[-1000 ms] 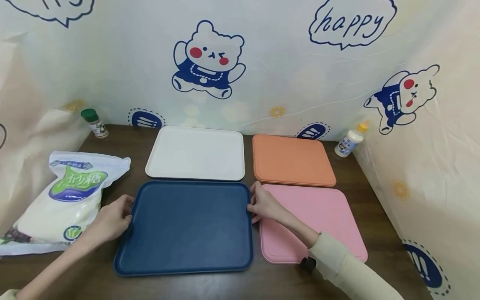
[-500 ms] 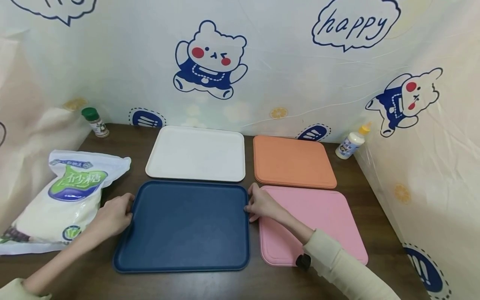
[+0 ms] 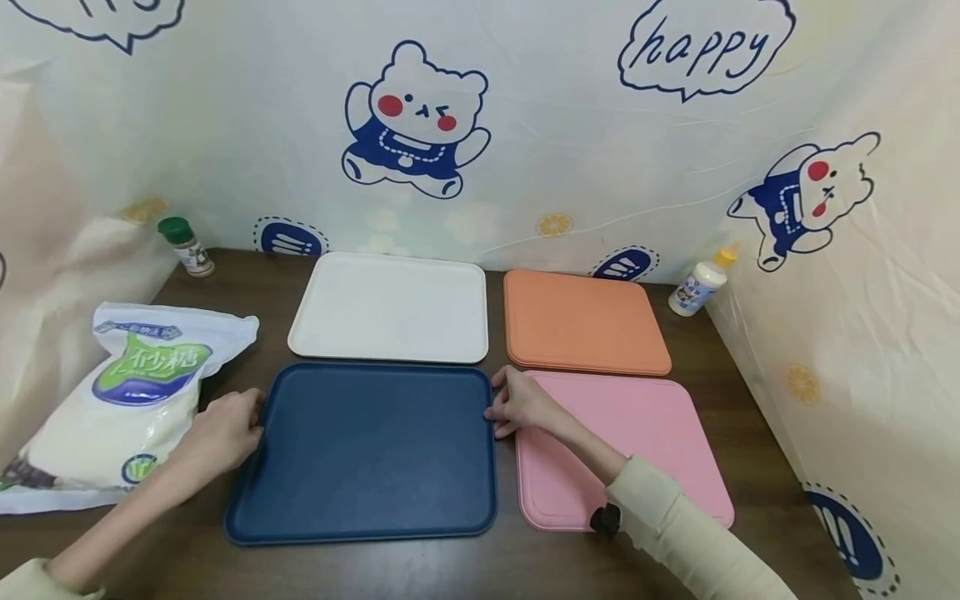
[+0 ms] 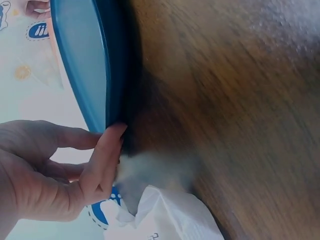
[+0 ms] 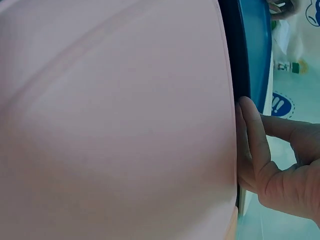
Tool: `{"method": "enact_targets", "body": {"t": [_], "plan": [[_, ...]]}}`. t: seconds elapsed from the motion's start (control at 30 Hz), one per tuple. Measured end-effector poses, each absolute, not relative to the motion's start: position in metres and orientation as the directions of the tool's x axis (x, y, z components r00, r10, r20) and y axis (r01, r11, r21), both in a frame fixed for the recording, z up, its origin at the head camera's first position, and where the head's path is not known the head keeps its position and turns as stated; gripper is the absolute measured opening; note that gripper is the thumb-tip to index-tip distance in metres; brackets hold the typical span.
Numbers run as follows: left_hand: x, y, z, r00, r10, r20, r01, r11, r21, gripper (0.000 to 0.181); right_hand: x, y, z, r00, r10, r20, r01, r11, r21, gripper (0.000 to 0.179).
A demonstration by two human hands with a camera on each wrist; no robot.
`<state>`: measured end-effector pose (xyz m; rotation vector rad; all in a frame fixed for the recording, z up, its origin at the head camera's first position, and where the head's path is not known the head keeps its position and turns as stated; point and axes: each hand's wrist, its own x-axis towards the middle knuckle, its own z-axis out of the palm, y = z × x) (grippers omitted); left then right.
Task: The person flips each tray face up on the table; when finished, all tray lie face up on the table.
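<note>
A dark blue rectangular tray lies on the table at front centre, with a low raised rim. My left hand holds its left edge, thumb and fingers curled at the rim; the left wrist view shows the fingertips right at the tray's outer wall. At the opposite edge, my right hand grips the upper right side of the rim. Seen from the right wrist, its fingers reach into the narrow gap between the blue tray and a pink tray, which lies just to the right.
Behind the blue tray lies a white tray, with an orange tray to its right. A large sugar bag fills the left side. A green-capped shaker and a yellow-topped bottle stand at the back corners. Printed cloth walls surround the table.
The blue tray's right edge has shifted slightly left along with my right hand, widening the gap to the pink tray. My left hand has stayed at the left edge.
</note>
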<state>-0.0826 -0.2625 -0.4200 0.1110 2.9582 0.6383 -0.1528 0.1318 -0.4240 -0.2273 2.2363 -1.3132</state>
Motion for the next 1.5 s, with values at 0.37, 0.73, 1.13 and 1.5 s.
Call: {"method": "enact_targets", "body": {"t": [0.37, 0.73, 1.13, 1.5], "plan": [[-0.079, -0.254, -0.406, -0.994, 0.104, -0.047, 0.074, 0.901, 0.428, 0.032, -0.153, 0.14, -0.425, -0.832, -0.421, -0.361, 0.157, 0.445, -0.882, 0.044], [-0.07, -0.202, -0.384, -0.977, 0.163, -0.139, 0.029, 0.742, 0.669, 0.034, -0.138, 0.162, -0.411, -0.848, -0.463, -0.259, 0.031, 0.444, -0.896, 0.041], [-0.052, -0.123, -0.396, -0.964, 0.186, -0.191, -0.078, 0.489, 0.869, 0.034, -0.124, 0.237, -0.386, -0.901, -0.348, -0.26, 0.058, 0.497, -0.866, 0.036], [-0.033, -0.033, -0.389, -0.874, 0.455, -0.168, -0.158, 0.061, 0.986, 0.06, -0.128, 0.366, -0.379, -0.962, -0.098, -0.254, 0.153, 0.577, -0.802, 0.038]]}}
